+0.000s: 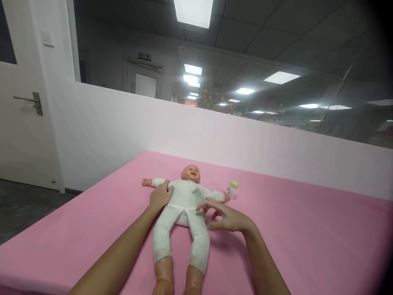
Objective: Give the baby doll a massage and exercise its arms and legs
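Note:
A baby doll with a white cloth body lies on its back on a pink padded table, head away from me and arms spread. My left hand rests against the doll's side below its arm, on the left; part of its fingers is hidden behind the palm. Over the doll's other hip hovers my right hand, fingers apart and curved, fingertips at or just above the cloth. Nothing shows between those fingers. Beside the doll's hand on the right stands a small clear bottle with a green cap.
A low white wall runs along the table's far edge, with a glass window above it. To the left are a door with a metal handle and a dark floor beyond the table's edge.

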{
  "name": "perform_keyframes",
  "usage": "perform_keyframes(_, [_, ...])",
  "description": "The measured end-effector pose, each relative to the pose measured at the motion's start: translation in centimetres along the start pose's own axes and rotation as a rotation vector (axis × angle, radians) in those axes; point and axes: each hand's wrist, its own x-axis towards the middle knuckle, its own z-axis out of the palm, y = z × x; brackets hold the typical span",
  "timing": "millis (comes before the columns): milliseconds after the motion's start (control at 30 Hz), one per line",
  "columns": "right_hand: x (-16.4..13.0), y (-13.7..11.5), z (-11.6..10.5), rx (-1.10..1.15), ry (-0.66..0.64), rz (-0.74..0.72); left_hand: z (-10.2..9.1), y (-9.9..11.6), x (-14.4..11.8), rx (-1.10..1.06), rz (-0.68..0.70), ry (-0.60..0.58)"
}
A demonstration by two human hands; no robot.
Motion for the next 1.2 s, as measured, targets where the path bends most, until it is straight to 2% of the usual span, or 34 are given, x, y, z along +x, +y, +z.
perform_keyframes(67, [-0.4, -1.3, 0.2, -0.051, -0.099, -0.055, 0.1, 0.2, 0.1, 0.024, -0.023, 0.004])
perform_keyframes(167, [-0.6, -2.0, 1.0, -0.118, -0.227, -0.06, 0.4, 0.3, 0.0, 0.025, -0.059, 0.034])
perform_keyframes(333, [0.0, -1.6, 2.8, -0.217, -0.279, -0.019, 1.2, 0.1, 0.0, -0.19, 0.017, 0.141])
perform_keyframes(433, [0.3, -1.5, 4.4, -0.344, -0.251, 0.056, 1.7, -0.2, 0.5, -0.477, 0.054, 0.253])
perform_keyframes(533, [0.4, -1.8, 5.6, -0.449, -0.217, 0.144, 1.9, -0.4, 1.2, -0.91, -0.011, 0.339])
perform_keyframes(600, [0.4, -2.0, 5.6, -0.439, -0.204, 0.153, 1.6, -0.5, 1.5, -1.165, -0.081, 0.325])
perform_keyframes(700, [0.4, -2.3, 4.5, -0.304, -0.185, 0.072, 1.1, -0.3, 1.5, -1.359, -0.159, 0.232])
perform_keyframes(767, [0.4, -2.2, 3.4, -0.189, -0.124, -0.034, 0.9, 0.0, 1.2, -1.406, -0.189, 0.172])
perform_keyframes(900, [1.2, -0.8, 2.3, 0.027, 0.116, -0.2, 0.6, 0.6, 0.7, -1.453, -0.167, 0.06])
perform_keyframes(1067, [3.4, 1.7, 3.9, 0.214, 0.446, -0.118, 0.6, 1.0, 0.5, -1.407, -0.058, -0.062])
perform_keyframes(1133, [4.3, 2.0, 4.8, 0.239, 0.521, -0.112, 0.8, 1.1, 0.5, -1.358, 0.01, -0.051])
perform_keyframes(1200, [4.8, 2.0, 5.5, 0.27, 0.56, -0.12, 1.0, 1.4, 0.6, -1.294, 0.098, 0.009])
